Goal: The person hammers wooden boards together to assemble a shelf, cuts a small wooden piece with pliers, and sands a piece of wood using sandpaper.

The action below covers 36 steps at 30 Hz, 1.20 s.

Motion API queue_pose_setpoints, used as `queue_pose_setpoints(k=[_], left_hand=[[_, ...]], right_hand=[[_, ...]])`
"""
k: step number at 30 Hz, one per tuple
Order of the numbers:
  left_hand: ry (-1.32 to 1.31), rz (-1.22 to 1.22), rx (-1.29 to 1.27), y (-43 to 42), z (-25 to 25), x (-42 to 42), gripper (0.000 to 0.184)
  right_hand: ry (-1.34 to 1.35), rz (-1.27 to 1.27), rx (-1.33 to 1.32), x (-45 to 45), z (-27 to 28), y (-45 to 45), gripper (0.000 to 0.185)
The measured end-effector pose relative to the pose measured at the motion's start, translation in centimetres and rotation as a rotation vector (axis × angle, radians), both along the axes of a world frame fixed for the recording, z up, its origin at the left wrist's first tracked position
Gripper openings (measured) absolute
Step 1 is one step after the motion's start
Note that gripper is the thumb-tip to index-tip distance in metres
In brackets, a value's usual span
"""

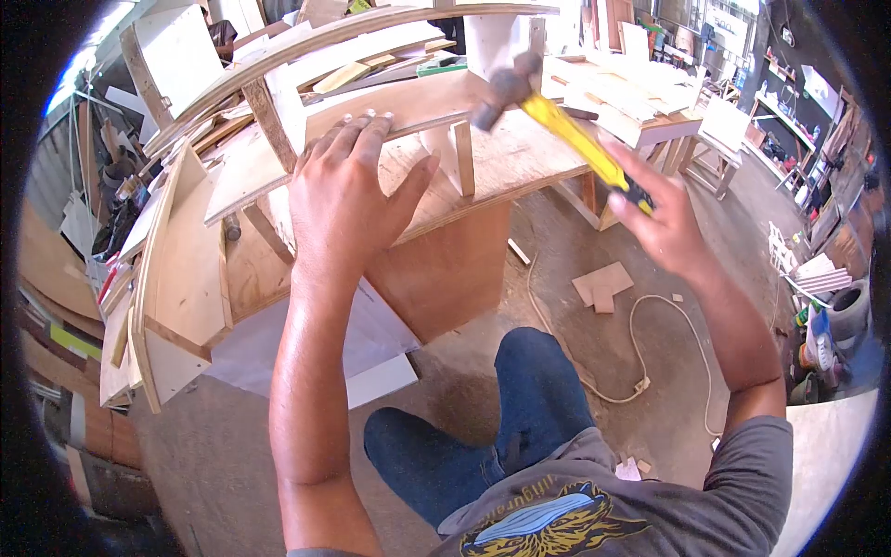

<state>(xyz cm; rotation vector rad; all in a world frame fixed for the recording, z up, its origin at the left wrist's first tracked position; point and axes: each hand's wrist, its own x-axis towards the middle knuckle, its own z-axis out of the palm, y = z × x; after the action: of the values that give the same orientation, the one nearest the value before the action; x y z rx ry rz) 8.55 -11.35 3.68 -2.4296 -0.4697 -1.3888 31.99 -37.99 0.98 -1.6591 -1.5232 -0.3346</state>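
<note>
My right hand (661, 215) grips a claw hammer (580, 139) by its yellow and black handle, with the dark head raised over the plywood frame and slightly blurred. On the left, my left hand (348, 190) lies with its fingers stretched over a plywood shelf board (413, 107), thumb apart, pressing on the wood. A short upright wooden piece (462, 158) stands under that board, between my two hands. The whole plywood frame rests on a wooden worktop (529, 148). Whether a nail is in the board I cannot tell.
Behind the frame lie stacked boards (348, 74). A plywood panel assembly (186, 251) leans at the left. A cable (640, 343) and plywood offcuts (605, 284) lie on the floor. A second table (640, 102) stands at the back right. Part of another person (223, 35) shows far back.
</note>
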Motion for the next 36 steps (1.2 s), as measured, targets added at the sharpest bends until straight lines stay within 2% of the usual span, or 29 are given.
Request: queue_pose_setpoints(k=[5,8,11,14,18,19,21,22,25,28,31,34,36], left_hand=[[0.016,-0.013,-0.023,-0.2,0.1,0.0,0.057],[0.029,0.033,0.035,-0.3,0.0,0.2,0.057],[0.054,0.076,0.014,-1.0,0.4,0.6,0.055],[0.103,0.061,-0.048,-1.8,1.5,1.3,0.057],[0.196,0.062,-0.181,-2.3,2.9,2.8,0.062],[0.229,0.077,-0.165,-2.0,3.2,3.1,0.064],[0.301,0.095,-0.132,-1.2,3.8,3.8,0.072],[0.364,0.095,-0.207,-1.5,4.6,3.9,0.075],[0.381,0.094,-0.278,-2.2,5.5,4.2,0.073],[0.419,0.060,-0.443,-2.9,6.6,4.2,0.075],[0.400,-0.002,-0.621,-3.6,6.7,4.3,0.073],[0.379,-0.013,-0.641,-5.7,7.7,5.1,0.071],[0.354,-0.048,-0.682,-7.4,9.4,5.6,0.068]], right_hand=[[0.116,-0.007,-0.198,3.1,-3.0,-3.4,0.059],[0.084,-0.145,-0.309,3.6,-2.6,-3.6,0.048],[0.116,-0.303,-0.303,4.2,-2.6,-2.0,0.035],[-0.005,-0.279,-0.232,5.5,-1.8,0.5,0.029],[-0.080,-0.434,-0.450,5.6,1.5,4.8,0.030],[-0.153,-0.362,-0.426,6.4,1.8,6.1,0.035],[-0.317,-0.331,-0.359,8.2,1.5,9.0,0.031],[-0.393,-0.316,-0.329,9.1,1.3,10.5,0.029],[-0.335,-0.263,-0.412,10.4,0.2,13.3,0.022],[-0.155,-0.246,-0.400,9.4,0.9,14.2,0.025],[-0.099,-0.240,-0.473,9.0,2.2,14.2,0.028],[-0.046,-0.195,-0.353,8.2,4.1,13.4,0.038],[0.029,-0.184,-0.373,7.9,6.5,12.7,0.035]])
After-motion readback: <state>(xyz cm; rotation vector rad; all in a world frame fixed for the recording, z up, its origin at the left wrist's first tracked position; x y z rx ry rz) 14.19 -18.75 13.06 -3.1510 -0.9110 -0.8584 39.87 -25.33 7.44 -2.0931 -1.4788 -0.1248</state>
